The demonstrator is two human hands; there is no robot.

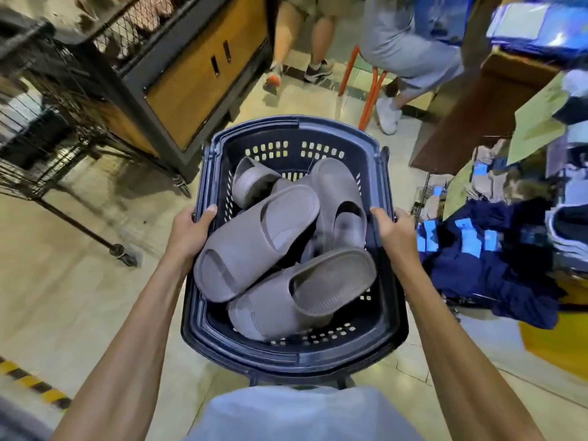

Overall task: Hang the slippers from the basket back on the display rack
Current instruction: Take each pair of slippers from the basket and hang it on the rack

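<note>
A dark blue basket [294, 354] is held out in front of the body, above the floor [95, 297]. Its left side is gripped by the left hand [187, 229], with the thumb hooked over the rim and the other fingers curled under the outside. Its right side is gripped the same way by the right hand [393, 229]. Both hands are closed tight on the rim, one on each side, probably so the basket is kept level and nothing is tipped out. The grey slippers [273, 246] are piled loosely inside the basket, some lying on top of others. None has been hung up yet. A wire rack [41, 132] is seen on the left, but it cannot be told if the slippers belong there. Folded clothes [496, 265] are stacked on the right.
</note>
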